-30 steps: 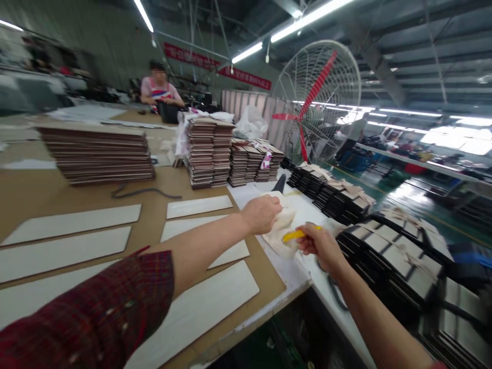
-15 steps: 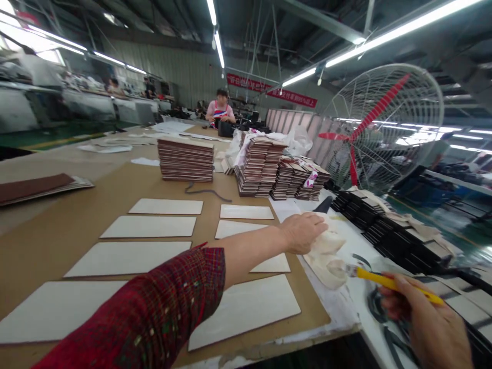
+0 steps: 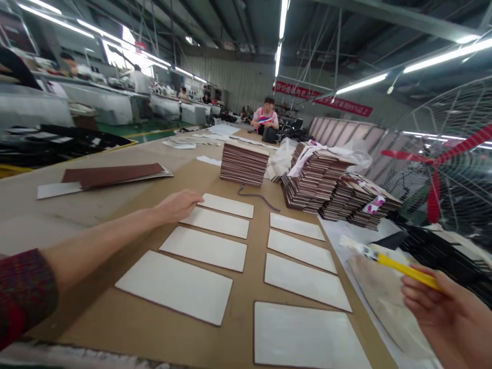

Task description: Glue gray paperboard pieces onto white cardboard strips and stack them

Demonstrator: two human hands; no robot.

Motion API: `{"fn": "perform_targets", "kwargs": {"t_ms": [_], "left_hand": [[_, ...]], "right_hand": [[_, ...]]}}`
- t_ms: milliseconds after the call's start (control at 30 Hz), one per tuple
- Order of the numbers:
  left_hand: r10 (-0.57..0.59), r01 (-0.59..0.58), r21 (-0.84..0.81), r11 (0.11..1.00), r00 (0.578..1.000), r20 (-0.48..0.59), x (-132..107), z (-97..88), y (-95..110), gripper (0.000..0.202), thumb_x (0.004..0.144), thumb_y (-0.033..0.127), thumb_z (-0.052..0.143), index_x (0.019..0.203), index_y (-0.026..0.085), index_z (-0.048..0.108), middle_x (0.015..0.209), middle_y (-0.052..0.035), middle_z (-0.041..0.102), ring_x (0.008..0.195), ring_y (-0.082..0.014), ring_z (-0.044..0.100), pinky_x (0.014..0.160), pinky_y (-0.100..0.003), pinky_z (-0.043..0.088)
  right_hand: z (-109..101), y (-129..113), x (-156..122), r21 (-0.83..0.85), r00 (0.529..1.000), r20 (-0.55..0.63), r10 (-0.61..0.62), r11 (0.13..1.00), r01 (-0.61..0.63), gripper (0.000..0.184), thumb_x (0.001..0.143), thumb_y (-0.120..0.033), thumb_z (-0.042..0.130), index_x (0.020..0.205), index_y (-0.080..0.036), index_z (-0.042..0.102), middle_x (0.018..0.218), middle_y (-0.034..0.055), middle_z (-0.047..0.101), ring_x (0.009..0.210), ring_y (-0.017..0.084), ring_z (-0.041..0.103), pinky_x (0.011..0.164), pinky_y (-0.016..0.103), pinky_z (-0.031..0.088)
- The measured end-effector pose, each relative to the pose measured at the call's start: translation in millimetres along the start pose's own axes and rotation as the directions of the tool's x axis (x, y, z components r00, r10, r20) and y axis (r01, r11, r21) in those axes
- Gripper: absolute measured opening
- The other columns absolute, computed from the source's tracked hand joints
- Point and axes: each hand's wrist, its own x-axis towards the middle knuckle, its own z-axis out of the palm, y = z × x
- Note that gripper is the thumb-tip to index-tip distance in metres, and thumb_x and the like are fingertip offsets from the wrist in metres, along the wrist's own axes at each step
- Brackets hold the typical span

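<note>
L hand off the rag, now flat & empty at corner of far white panel; R hand grips yellow brush, raised

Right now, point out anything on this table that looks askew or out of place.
A dark cord lies loose on the brown board, between the squared stack and the neat white panels. The right-hand stacks lean and fan out unevenly, unlike that squared one. Nothing looks spilled.

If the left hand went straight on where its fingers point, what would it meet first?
Probably the farthest white panel in the left column; the left hand is at its corner, contact unclear.
</note>
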Motion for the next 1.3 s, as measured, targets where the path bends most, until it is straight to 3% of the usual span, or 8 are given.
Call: {"fn": "perform_targets", "kwargs": {"t_ms": [100, 200, 333, 500, 600, 733, 1000, 1300], "left_hand": [[0.009, -0.009, -0.006, 1.0, 0.997, 0.074, -10, 7.2, -33, 0.039, 0.089, 0.007, 0.042, 0.111, 0.016, 0.073, 0.11, -0.0106, 0.074, 0.108, -0.0239, 0.067, 0.103, -0.038, 0.05], [0.024, -0.022, -0.02, 1.0, 0.995, 0.1, -8, 19.4, -43, 0.045, 0.088, 0.004, 0.042, 0.121, 0.017, 0.07, 0.125, -0.0091, 0.07, 0.121, -0.0216, 0.062, 0.11, -0.035, 0.045], [0.006, -0.003, -0.035, 0.999, 0.994, 0.105, -4, 35.3, -50, 0.047, 0.09, 0.005, 0.041, 0.127, 0.017, 0.066, 0.134, -0.009, 0.065, 0.126, -0.0213, 0.059, 0.112, -0.034, 0.043], [-0.032, 0.038, -0.049, 0.998, 0.993, 0.114, -4, 46.9, -54, 0.048, 0.087, 0.003, 0.042, 0.127, 0.017, 0.065, 0.136, -0.0087, 0.065, 0.127, -0.0211, 0.059, 0.112, -0.034, 0.043], [-0.053, 0.06, -0.052, 0.997, 0.99, 0.129, -3, 50.3, -54, 0.05, 0.085, 0.001, 0.043, 0.128, 0.016, 0.064, 0.138, -0.0093, 0.064, 0.128, -0.0208, 0.059, 0.112, -0.033, 0.043], [-0.048, 0.059, -0.07, 0.996, 0.988, 0.148, -2, 49.2, -52, 0.049, 0.085, 0.0, 0.045, 0.127, 0.014, 0.064, 0.139, -0.0105, 0.063, 0.127, -0.0201, 0.059, 0.111, -0.031, 0.043], [-0.033, 0.048, -0.089, 0.995, 0.985, 0.167, -2, 40.2, -48, 0.038, 0.086, 0.001, 0.048, 0.112, 0.018, 0.07, 0.128, -0.011, 0.067, 0.109, -0.0205, 0.066, 0.092, -0.028, 0.052], [-0.039, 0.053, -0.077, 0.996, 0.985, 0.169, -1, 39.7, -50, 0.038, 0.085, 0.001, 0.046, 0.111, 0.016, 0.07, 0.128, -0.0115, 0.066, 0.114, -0.0217, 0.065, 0.097, -0.03, 0.049]], "right_hand": [[119, 12, -12, -0.022, 0.981, 0.192, 0.029, 0.999, -0.026, 0.016, 0.088, -0.019, 0.058, 0.084, -0.019, 0.073, 0.066, 0.008, 0.073, 0.049, 0.013, 0.068, 0.046, 0.016, 0.058], [209, 42, -12, -0.012, 0.924, 0.375, 0.068, 0.998, -0.069, 0.021, 0.096, -0.018, 0.051, 0.09, -0.014, 0.071, 0.066, 0.0068, 0.073, 0.049, 0.013, 0.067, 0.045, 0.017, 0.057], [292, 95, -5, -0.045, 0.857, 0.495, 0.145, 0.989, -0.141, 0.022, 0.099, -0.018, 0.048, 0.092, -0.013, 0.068, 0.066, 0.0057, 0.074, 0.05, 0.013, 0.068, 0.045, 0.018, 0.056], [363, 150, -3, -0.123, 0.816, 0.541, 0.206, 0.978, -0.166, 0.022, 0.099, -0.02, 0.048, 0.091, -0.014, 0.067, 0.065, 0.0047, 0.074, 0.05, 0.014, 0.069, 0.043, 0.018, 0.055], [391, 171, -4, -0.146, 0.808, 0.545, 0.224, 0.974, -0.171, 0.021, 0.098, -0.021, 0.05, 0.089, -0.015, 0.067, 0.064, 0.004, 0.073, 0.049, 0.014, 0.068, 0.043, 0.019, 0.055], [409, 186, -4, -0.173, 0.812, 0.54, 0.221, 0.973, -0.15, 0.018, 0.097, -0.022, 0.052, 0.09, -0.015, 0.067, 0.064, 0.0028, 0.073, 0.049, 0.014, 0.068, 0.043, 0.019, 0.055], [415, 197, -1, -0.229, 0.82, 0.523, 0.231, 0.965, -0.126, 0.018, 0.097, -0.024, 0.051, 0.092, -0.015, 0.066, 0.062, 0.0018, 0.072, 0.048, 0.013, 0.067, 0.043, 0.017, 0.054], [423, 207, -1, -0.28, 0.815, 0.532, 0.23, 0.956, -0.086, 0.014, 0.093, -0.023, 0.055, 0.091, -0.016, 0.067, 0.06, 0.0011, 0.071, 0.048, 0.013, 0.067, 0.043, 0.018, 0.054]]}}
